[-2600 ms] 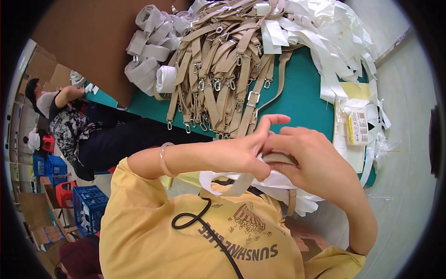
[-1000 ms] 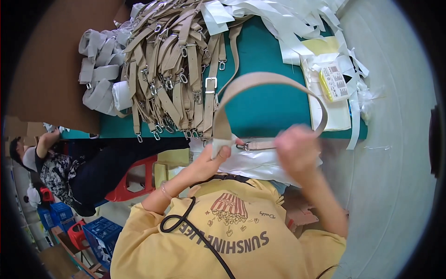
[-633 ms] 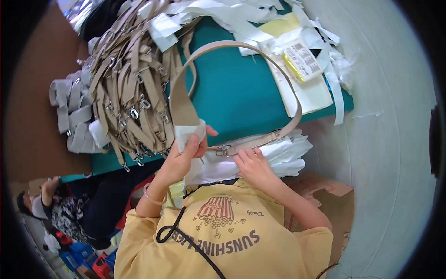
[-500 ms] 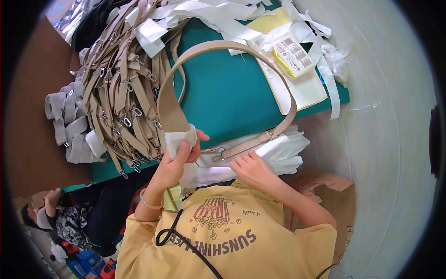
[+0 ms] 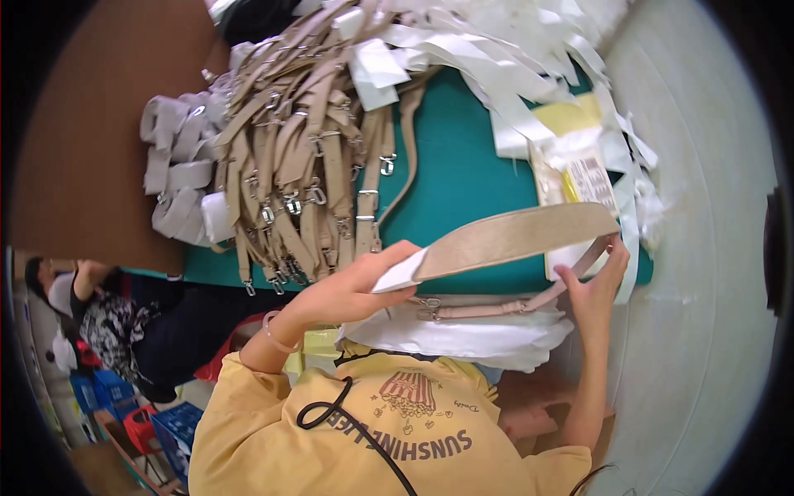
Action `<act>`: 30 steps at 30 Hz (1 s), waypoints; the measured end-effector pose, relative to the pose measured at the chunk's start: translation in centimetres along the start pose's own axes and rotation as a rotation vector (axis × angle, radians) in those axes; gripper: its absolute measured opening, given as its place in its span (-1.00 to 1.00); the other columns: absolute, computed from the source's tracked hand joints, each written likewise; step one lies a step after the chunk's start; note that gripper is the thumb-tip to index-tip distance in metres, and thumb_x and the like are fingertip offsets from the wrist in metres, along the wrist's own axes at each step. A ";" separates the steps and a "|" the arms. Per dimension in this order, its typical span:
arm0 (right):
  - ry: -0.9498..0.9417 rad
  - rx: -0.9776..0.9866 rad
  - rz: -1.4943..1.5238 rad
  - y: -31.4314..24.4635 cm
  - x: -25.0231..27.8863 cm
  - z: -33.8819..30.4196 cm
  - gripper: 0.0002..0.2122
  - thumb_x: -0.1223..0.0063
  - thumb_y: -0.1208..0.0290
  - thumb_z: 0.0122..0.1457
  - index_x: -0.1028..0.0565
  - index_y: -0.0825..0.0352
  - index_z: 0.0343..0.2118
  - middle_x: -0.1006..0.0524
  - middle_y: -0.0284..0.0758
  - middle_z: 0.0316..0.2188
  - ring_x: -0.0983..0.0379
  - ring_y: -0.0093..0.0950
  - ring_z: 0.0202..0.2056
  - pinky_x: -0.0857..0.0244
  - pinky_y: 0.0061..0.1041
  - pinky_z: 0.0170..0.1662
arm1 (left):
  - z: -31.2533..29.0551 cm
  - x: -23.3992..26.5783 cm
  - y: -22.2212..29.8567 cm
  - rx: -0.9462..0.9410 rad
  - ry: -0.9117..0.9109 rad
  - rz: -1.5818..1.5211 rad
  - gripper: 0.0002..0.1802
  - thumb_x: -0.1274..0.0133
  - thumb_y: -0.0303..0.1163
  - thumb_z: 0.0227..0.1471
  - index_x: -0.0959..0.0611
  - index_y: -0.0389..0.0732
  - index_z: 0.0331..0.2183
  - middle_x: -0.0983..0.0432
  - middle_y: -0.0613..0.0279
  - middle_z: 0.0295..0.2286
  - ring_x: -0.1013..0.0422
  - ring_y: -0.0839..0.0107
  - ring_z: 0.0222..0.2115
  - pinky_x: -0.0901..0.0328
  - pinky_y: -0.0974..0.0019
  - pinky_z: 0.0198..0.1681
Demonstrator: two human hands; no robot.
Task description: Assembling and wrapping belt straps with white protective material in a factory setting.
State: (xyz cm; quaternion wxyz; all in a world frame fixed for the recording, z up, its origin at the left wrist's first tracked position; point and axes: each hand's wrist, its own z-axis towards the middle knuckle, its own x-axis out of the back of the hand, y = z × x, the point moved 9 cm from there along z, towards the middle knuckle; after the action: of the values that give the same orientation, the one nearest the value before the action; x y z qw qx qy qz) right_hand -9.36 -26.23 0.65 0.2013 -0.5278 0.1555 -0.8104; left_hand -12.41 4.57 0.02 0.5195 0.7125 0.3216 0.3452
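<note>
A wide beige bag strap (image 5: pixel 517 238) stretches between my two hands above the table's front edge. My left hand (image 5: pixel 364 285) is closed round one end of it, where a white paper strip (image 5: pixel 402 274) wraps the strap. At the other side my right hand (image 5: pixel 597 285) grips the strap at its bend, thumb held apart from the fingers. From there the narrower part doubles back to the left, with a metal clasp (image 5: pixel 428 309) at its end. Under this part lies white sheeting (image 5: pixel 463 337), close against my body.
A heap of beige straps with metal hooks (image 5: pixel 289 165) covers the left of the green table (image 5: pixel 451 190). Rolled pale bands (image 5: pixel 178 178) lie beside a brown panel (image 5: pixel 124 107). White strips (image 5: pixel 504 91) and a labelled packet (image 5: pixel 589 178) are at the far right. Another person (image 5: pixel 112 322) sits at left.
My right hand has risen from the white sheeting to grip the strap's bend. The loop has been pulled out flat toward the right. My left hand keeps its hold, and the view has shifted.
</note>
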 end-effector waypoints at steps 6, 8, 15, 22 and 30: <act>0.249 0.046 0.019 0.4 1.3 5.3 -0.55 -0.08 0.42 0.14 -0.21 0.37 0.06 -0.34 -0.16 -0.08 -0.28 -0.29 -0.04 -0.15 -0.42 0.05 | -0.9 0.6 1.3 -0.054 -0.064 -0.090 -0.74 0.11 -0.49 0.13 -0.41 -0.19 -0.10 -0.24 0.36 -0.42 -0.20 0.56 -0.37 -0.16 0.42 -0.24; -0.066 0.127 0.167 -0.3 1.0 6.3 -0.63 0.10 0.51 0.22 -0.24 0.34 0.09 -0.42 -0.26 -0.15 -0.35 -0.39 -0.11 -0.19 -0.45 0.03 | -1.1 0.7 1.3 -0.068 -0.074 -0.124 -0.72 0.11 -0.48 0.14 -0.39 -0.18 -0.07 -0.23 0.37 -0.43 -0.19 0.56 -0.39 -0.15 0.43 -0.25; -0.130 0.463 -0.130 -15.2 19.1 8.4 -0.67 0.32 0.54 0.28 -0.38 0.33 0.06 -0.42 -0.20 -0.20 -0.36 -0.47 -0.21 -0.19 -0.55 -0.02 | -1.0 1.3 3.5 -0.221 0.094 -0.013 -0.48 0.07 -0.29 0.15 -0.19 -0.09 0.10 -0.24 0.27 -0.35 -0.20 0.49 -0.38 -0.18 0.38 -0.29; -0.809 0.277 -0.363 -26.5 20.2 7.3 -0.70 0.00 0.62 0.09 -0.56 0.28 -0.10 -0.46 -0.31 -0.49 -0.34 -0.41 -0.48 -0.22 -0.53 -0.37 | -1.2 -1.1 5.8 -0.550 0.095 0.141 -0.42 0.09 -0.10 0.19 -0.21 -0.25 0.09 -0.30 -0.05 -0.12 -0.33 0.06 -0.16 -0.23 0.18 -0.07; -0.262 0.351 -0.021 -23.0 16.7 9.7 -0.47 0.26 0.77 0.09 -0.23 0.25 0.16 -0.36 -0.32 -0.06 -0.31 -0.61 -0.36 -0.24 -0.71 -0.32 | -2.5 -5.2 7.2 -0.543 -0.250 0.087 -0.31 0.14 -0.02 0.19 -0.17 -0.28 0.17 -0.18 0.02 0.05 -0.19 0.13 0.05 -0.11 0.24 0.11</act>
State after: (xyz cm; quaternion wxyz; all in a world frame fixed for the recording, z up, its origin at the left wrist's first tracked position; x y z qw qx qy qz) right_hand -10.23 -14.75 28.41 0.3001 -0.5872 -0.0211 -0.7514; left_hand -16.66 -0.18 6.72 0.7112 0.5977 0.1204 0.3500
